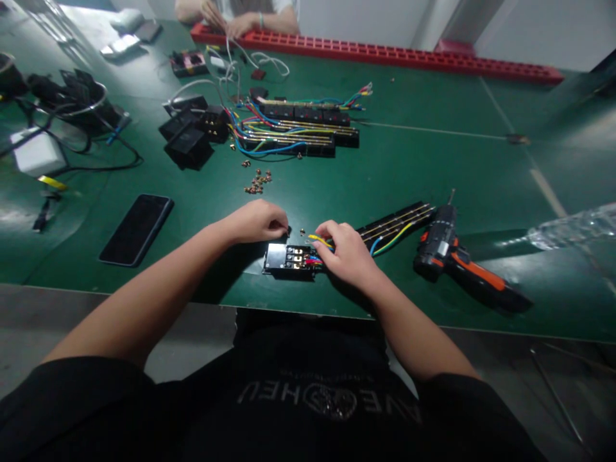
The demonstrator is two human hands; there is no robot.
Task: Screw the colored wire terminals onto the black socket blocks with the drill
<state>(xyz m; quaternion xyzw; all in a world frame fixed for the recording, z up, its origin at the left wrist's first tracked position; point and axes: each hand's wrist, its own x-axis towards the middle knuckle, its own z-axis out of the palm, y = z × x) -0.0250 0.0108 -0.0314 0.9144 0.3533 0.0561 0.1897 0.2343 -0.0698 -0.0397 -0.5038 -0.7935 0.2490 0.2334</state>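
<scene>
A small black box with terminals (276,256) lies flat at the table's near edge, with red and blue wires entering its right side. My right hand (347,255) is closed beside it, thumb and forefinger pinching a yellow wire (319,240) whose end points left above the terminals. My left hand (260,221) is just above the box's far side, its fingertips pinched; a tiny dark thing shows at them, too small to name. One loose screw (302,231) lies between my hands. Beyond my right hand, a black strip with brass rails (397,223) slants away.
An orange-black cordless screwdriver (462,263) lies right, near a clear plastic bottle (572,228). Left are a phone (137,230) and a white box (38,153) with cables. Several screws (258,183), black boxes (187,146) and wired strips (293,138) lie ahead. Another person's hands (235,24) are opposite.
</scene>
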